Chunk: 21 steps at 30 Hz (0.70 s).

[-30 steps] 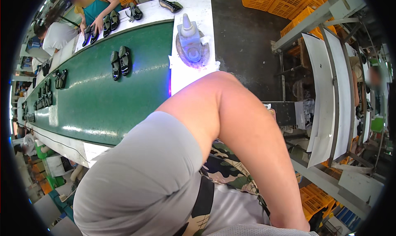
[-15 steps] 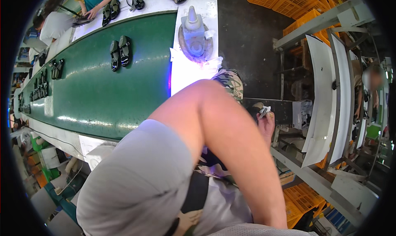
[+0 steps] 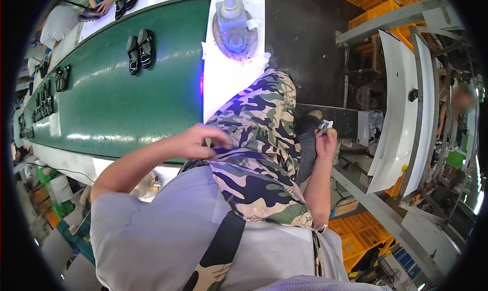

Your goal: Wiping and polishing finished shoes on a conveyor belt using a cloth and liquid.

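My left hand (image 3: 203, 142) hovers over the camouflage apron (image 3: 254, 113) covering my lap, its fingers curved and apart from the thumb, the tips a little blurred. Nothing shows in it. Out to the right, my right hand (image 3: 327, 142) is closed round a small crumpled white-and-grey wad (image 3: 325, 127), perhaps cloth or paper. Ahead on the white ledge stands a translucent squat bottle (image 3: 231, 16) with a cone nozzle, on a round, stained base (image 3: 246, 51). A pair of black shoes (image 3: 139, 52) lies on the green conveyor belt (image 3: 101, 103) to my left.
More black shoes (image 3: 43, 103) sit farther along the belt. Across it, a co-worker's hands (image 3: 105, 3) are near dark shoes on the far ledge. At right stand a metal frame (image 3: 391, 21), white upright panels (image 3: 394, 113) and orange crates (image 3: 363, 235).
My left arm, raised large across the view before, has come down, and its hand is now over the apron. My right hand keeps the wad. The view has shifted slightly.
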### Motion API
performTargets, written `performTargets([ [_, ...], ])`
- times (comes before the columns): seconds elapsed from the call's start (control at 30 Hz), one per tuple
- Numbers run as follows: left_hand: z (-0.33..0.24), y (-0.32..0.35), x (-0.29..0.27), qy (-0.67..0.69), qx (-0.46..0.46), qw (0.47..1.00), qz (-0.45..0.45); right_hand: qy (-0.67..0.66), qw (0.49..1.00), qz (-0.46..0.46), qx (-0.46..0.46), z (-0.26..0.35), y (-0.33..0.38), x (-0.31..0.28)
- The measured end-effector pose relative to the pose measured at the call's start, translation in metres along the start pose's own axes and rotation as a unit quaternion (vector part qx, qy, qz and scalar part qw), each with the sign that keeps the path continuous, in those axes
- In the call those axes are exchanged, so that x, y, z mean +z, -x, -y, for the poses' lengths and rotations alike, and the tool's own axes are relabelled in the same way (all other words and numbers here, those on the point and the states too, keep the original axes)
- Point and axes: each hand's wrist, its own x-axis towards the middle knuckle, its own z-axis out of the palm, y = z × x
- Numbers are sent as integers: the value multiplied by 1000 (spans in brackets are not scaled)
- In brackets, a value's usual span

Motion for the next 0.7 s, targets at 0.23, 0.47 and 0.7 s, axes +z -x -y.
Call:
performTargets([
  [0.23, 18, 117, 17, 39, -204, 978, -24, 2, 1000, -10, 8, -1, -3, 1],
  [0.47, 75, 144, 49, 39, -244, 968, -34, -5, 1000, -28, -1, -3, 1, 1],
  [0.7, 71, 120, 54, 208, -294, 915, -179, -12, 999, -30, -11, -1, 5, 2],
])
